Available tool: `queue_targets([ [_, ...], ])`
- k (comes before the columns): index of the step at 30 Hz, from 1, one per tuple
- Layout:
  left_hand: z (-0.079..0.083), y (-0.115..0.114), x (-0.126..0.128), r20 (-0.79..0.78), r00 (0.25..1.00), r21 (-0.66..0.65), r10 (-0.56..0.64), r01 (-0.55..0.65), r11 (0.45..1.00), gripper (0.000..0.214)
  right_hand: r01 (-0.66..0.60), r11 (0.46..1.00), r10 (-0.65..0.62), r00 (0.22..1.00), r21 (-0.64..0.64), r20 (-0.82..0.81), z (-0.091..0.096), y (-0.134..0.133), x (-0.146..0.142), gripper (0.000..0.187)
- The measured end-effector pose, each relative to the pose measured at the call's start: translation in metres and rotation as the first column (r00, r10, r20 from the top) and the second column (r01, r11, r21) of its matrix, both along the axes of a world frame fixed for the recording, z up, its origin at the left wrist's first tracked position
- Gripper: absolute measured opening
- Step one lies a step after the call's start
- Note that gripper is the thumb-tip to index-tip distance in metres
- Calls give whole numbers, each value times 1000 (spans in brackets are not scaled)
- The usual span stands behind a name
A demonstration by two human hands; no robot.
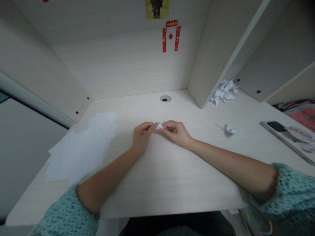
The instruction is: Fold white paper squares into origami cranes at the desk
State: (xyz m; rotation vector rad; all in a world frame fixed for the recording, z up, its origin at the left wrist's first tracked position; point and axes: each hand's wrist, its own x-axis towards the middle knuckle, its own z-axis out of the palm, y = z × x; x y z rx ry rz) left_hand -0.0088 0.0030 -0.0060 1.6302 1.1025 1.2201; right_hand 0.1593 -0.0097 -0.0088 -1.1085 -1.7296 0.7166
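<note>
Reaching forward from the near edge of the desk [172, 183], two bare forearms come out of teal knitted sleeves [292, 196] and meet near the middle of the tabletop. The left hand [142, 134] and the right hand [177, 132] rest low on the wood, fingertips turned toward each other. Between them sits a small folded paper [158, 126], white and mostly hidden; both hands pinch it, the left from its left side and the right from its right side, fingers closed tight on it. The paper lies at the desk surface or just over it; I cannot tell which.

Left of the left forearm, a loose spread of white sheets [81, 147] lies flat and overlapping. To the right of the right hand, well apart from it, a finished folded figure [230, 130] lies on the desk. Further right, a dark phone [278, 126] lies on a flat printed board [295, 141].

Beyond the hands, a round cable hole [165, 98] opens near the back wall. At the right, a heap of folded paper figures [223, 91] sits at the foot of an upright shelf panel [209, 59]. On the back wall hang red paper strips [171, 36] and, over them, a yellow picture [157, 8].
</note>
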Motion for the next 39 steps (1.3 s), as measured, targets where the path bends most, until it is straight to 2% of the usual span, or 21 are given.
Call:
queue_targets([
  [8,6,-2,3,36,999,-31,14,-13,999,25,-9,996,3,998,-94,-69,-2,0,-3,28],
  [16,7,-2,2,100,995,-32,18,-15,999,20,-49,993,46,998,-112,-35,0,-2,-2,31],
  [30,8,-3,3,141,990,-57,27,-19,998,26,-40,996,40,999,-77,-3,2,-4,-3,31],
  [36,7,0,3,62,992,-90,114,-108,990,36,-51,992,45,997,-115,-55,-3,-1,-2,34],
  [39,5,1,3,9,999,-97,52,-51,994,35,-54,991,43,996,-126,-82,-5,2,-1,36],
])
